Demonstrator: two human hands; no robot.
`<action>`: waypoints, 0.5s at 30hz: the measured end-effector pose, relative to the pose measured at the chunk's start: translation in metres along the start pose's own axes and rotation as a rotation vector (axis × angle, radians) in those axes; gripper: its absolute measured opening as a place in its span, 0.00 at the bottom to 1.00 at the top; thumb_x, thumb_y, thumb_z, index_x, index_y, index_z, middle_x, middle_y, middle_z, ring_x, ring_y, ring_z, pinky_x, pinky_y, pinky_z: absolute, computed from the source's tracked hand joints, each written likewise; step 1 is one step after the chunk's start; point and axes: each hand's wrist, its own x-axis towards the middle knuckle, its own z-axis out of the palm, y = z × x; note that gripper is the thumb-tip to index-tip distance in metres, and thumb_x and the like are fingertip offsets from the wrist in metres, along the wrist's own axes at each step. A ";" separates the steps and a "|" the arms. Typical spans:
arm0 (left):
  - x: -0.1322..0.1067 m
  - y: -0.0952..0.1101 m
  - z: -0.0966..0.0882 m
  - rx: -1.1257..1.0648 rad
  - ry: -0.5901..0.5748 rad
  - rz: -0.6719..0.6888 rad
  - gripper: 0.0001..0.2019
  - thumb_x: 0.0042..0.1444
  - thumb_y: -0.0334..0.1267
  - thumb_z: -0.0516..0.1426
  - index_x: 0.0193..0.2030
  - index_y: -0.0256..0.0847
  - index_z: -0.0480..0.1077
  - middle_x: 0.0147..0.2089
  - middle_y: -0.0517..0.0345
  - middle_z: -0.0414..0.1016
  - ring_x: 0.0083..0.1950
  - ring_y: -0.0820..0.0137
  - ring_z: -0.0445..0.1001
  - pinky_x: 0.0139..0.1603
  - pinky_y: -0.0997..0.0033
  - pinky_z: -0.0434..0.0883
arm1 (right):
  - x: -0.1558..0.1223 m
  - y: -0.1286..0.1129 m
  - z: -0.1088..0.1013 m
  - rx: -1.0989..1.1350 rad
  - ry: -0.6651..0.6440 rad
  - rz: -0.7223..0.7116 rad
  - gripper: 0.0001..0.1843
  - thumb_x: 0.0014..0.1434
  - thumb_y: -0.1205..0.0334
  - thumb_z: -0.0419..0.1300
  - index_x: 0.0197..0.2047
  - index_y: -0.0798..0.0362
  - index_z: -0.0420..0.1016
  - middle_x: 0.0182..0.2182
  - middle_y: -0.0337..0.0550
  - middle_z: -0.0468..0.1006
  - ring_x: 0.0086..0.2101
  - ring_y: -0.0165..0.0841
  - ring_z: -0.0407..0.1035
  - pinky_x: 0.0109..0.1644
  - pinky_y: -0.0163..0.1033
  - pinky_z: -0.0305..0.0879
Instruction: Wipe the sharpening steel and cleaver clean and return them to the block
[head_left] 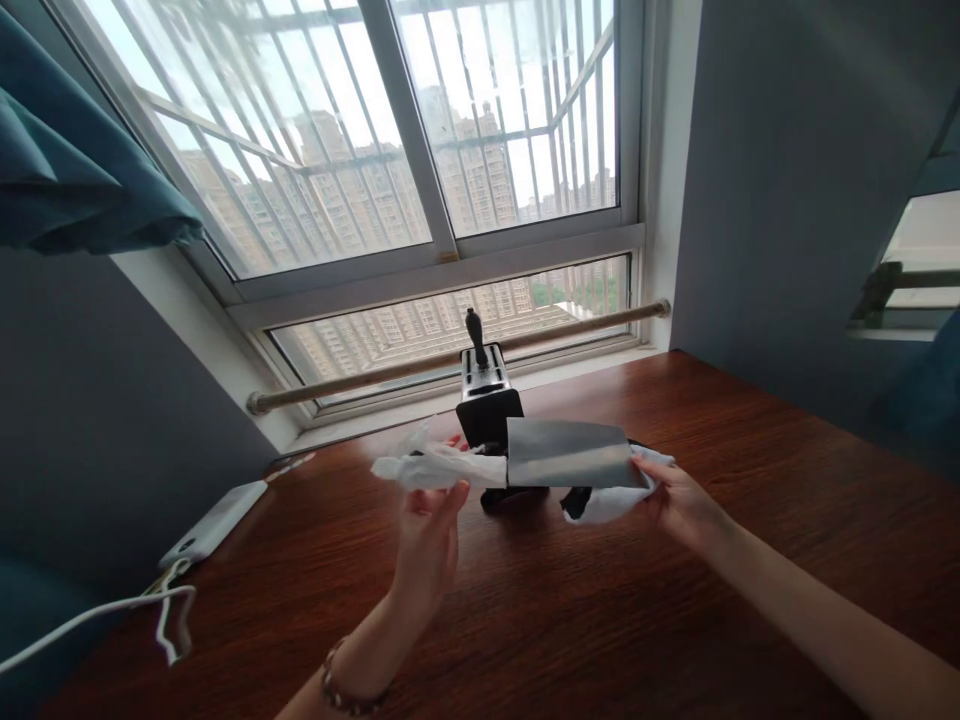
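A broad, flat grey blade [568, 453], looking like that of a kitchen knife, is held level above the table. White crumpled wrapping [450, 468] covers its left end, so the handle is hidden. My left hand [429, 530] is closed around that wrapped end, thumb in front and fingertips behind. At the blade's right end, my right hand [671, 495] pinches the blade together with a white cloth [611, 503], which hangs below it and shows a black patch. Just behind the blade stands a black knife block [487, 378] with slots on top, one black handle [475, 335] sticking up.
The brown wooden table [712, 440] reaches to the window sill. A white power bank or phone-like device [214, 522] lies at the left edge, with a white cable [105, 607] beside it. A rail [390, 376] crosses the window; a blue curtain [75, 160] hangs upper left.
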 end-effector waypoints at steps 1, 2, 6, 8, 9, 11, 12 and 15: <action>-0.006 -0.007 -0.003 0.036 -0.009 -0.030 0.23 0.43 0.36 0.66 0.48 0.53 0.69 0.55 0.62 0.70 0.60 0.67 0.65 0.62 0.67 0.61 | 0.006 -0.002 -0.007 -0.025 0.005 -0.029 0.12 0.50 0.73 0.62 0.40 0.56 0.71 0.34 0.40 0.76 0.31 0.30 0.71 0.32 0.33 0.71; -0.012 -0.015 -0.007 0.062 -0.019 -0.066 0.24 0.42 0.35 0.66 0.49 0.53 0.69 0.56 0.62 0.69 0.59 0.66 0.65 0.62 0.67 0.61 | 0.011 -0.005 -0.013 -0.040 0.008 -0.053 0.12 0.48 0.73 0.64 0.38 0.57 0.72 0.33 0.40 0.76 0.30 0.29 0.71 0.32 0.32 0.71; -0.033 -0.045 -0.024 0.108 -0.142 -0.383 0.11 0.44 0.38 0.65 0.37 0.42 0.75 0.38 0.55 0.77 0.42 0.66 0.75 0.50 0.65 0.70 | 0.026 -0.013 -0.029 -0.126 -0.019 -0.078 0.12 0.45 0.71 0.66 0.36 0.58 0.73 0.32 0.41 0.76 0.30 0.29 0.71 0.31 0.31 0.69; -0.037 -0.057 -0.032 -0.001 -0.262 -0.673 0.12 0.46 0.43 0.64 0.34 0.37 0.75 0.33 0.53 0.76 0.35 0.69 0.75 0.41 0.70 0.72 | 0.030 -0.014 -0.034 -0.187 -0.060 -0.046 0.12 0.45 0.70 0.66 0.36 0.59 0.74 0.32 0.42 0.76 0.30 0.30 0.71 0.32 0.32 0.69; -0.037 -0.062 -0.035 -0.061 -0.346 -0.824 0.15 0.47 0.46 0.63 0.36 0.36 0.75 0.32 0.53 0.75 0.32 0.71 0.74 0.37 0.73 0.72 | 0.031 -0.014 -0.036 -0.213 -0.081 -0.027 0.13 0.45 0.69 0.66 0.36 0.59 0.74 0.32 0.44 0.76 0.30 0.30 0.71 0.33 0.32 0.69; -0.033 -0.069 -0.037 -0.133 -0.548 -1.037 0.25 0.49 0.56 0.58 0.38 0.32 0.74 0.30 0.50 0.75 0.28 0.71 0.73 0.28 0.75 0.70 | 0.032 -0.013 -0.039 -0.255 -0.106 0.010 0.14 0.43 0.69 0.67 0.36 0.61 0.74 0.32 0.45 0.76 0.30 0.32 0.71 0.34 0.34 0.69; -0.030 -0.071 -0.036 -0.139 -0.679 -1.110 0.30 0.50 0.62 0.54 0.39 0.31 0.74 0.29 0.48 0.75 0.26 0.70 0.72 0.24 0.74 0.68 | 0.033 -0.012 -0.041 -0.277 -0.104 0.027 0.15 0.43 0.69 0.67 0.36 0.61 0.74 0.31 0.45 0.76 0.29 0.32 0.71 0.34 0.35 0.69; -0.023 -0.079 -0.032 -0.134 -1.045 -1.215 0.36 0.49 0.66 0.50 0.42 0.29 0.71 0.25 0.49 0.72 0.17 0.71 0.66 0.12 0.75 0.58 | 0.034 -0.009 -0.044 -0.348 -0.066 0.061 0.16 0.41 0.69 0.68 0.36 0.60 0.73 0.30 0.44 0.76 0.27 0.32 0.70 0.31 0.35 0.68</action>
